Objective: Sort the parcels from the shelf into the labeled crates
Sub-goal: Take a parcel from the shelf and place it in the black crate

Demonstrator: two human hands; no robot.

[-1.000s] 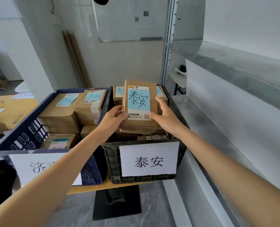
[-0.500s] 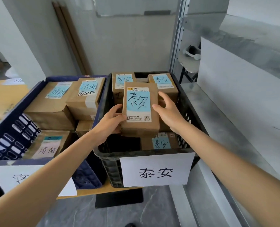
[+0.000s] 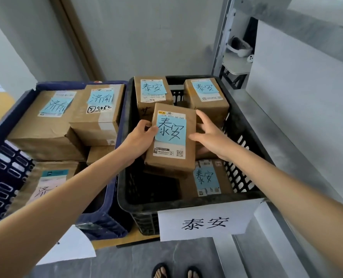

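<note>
Both my hands are on one brown parcel [image 3: 170, 141] with a blue note reading 泰安, held tilted inside the black crate [image 3: 186, 203], about mid-crate. Whether its lower end touches the boxes under it, cannot tell

Left hand [image 3: 138, 141] grips the parcel's 9 o'clock edge, thumb laid on the blue note, the other fingers [image 3: 144, 125] curled round the side. Right hand [image 3: 208, 135] holds the 3 o'clock edge, thumb on the face, fingers fanned along the side and up to the 1 o'clock corner

The black crate has a white sheet [image 3: 204, 222] on its near wall, printed 泰安. More 泰安 parcels in the same crate: back-left box [image 3: 152, 93] at 11 o'clock of the held one, back-right box [image 3: 205, 95] at 1 o'clock, low box [image 3: 206, 181] at 5 o'clock, partly under it

The blue crate [image 3: 110, 223] sits just beside the black one at 9 o'clock, packed with boxes marked 济南, a big flat one [image 3: 46, 121] and a smaller one [image 3: 98, 111] stacked on top. Both crates rest on a yellow tabletop [image 3: 126, 238]. Grey metal shelf [image 3: 287, 127] at 3 o'clock. My feet in sandals [image 3: 161, 270] at 6 o'clock on the floor
</note>
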